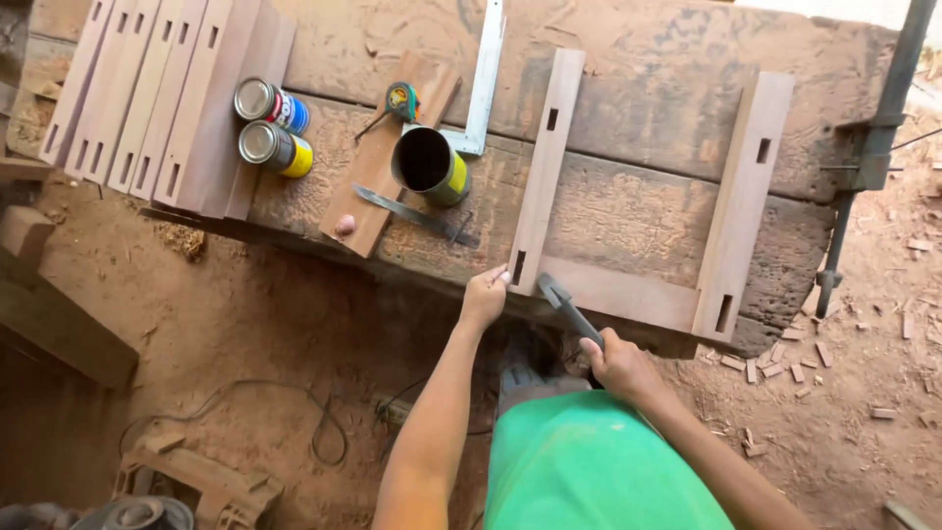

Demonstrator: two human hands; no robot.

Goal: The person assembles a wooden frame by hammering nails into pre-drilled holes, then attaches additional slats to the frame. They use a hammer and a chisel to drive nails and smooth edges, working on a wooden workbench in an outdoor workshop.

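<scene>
1. At the near edge of a worn wooden workbench (648,118), the right hand (618,365) is clenched round the handle of a hammer (569,309), whose dark head sits just above the lower rail of a wooden frame (628,285)

2. Beside it, the left hand (485,297) has its fingers curled against the bottom end of the frame's left upright (546,167), near the slot cut there; how firmly it grips cannot be told from this angle

3. The frame lies flat on the bench: two slotted uprights, the right upright (743,196) parallel to the left, joined low down by the cross rail (623,292)

4. Judging by the pose, seating the joint well calls for short, square taps on the rail close to the upright, with the steadying fingers kept clear of the hammer's path

5. Further left stand an open tin can (430,165), a metal try square (483,83), a small tape measure (400,100) on a loose board (378,162), and a chisel-like blade (412,214)

6. Two capped cans (273,126) lie on their sides next to a stack of slotted boards (147,93)

7. Wood offcuts (775,368) litter the red dirt floor (245,324) at right, a dark cable (294,412) trails at left, and the person wears green clothing (589,466)
</scene>
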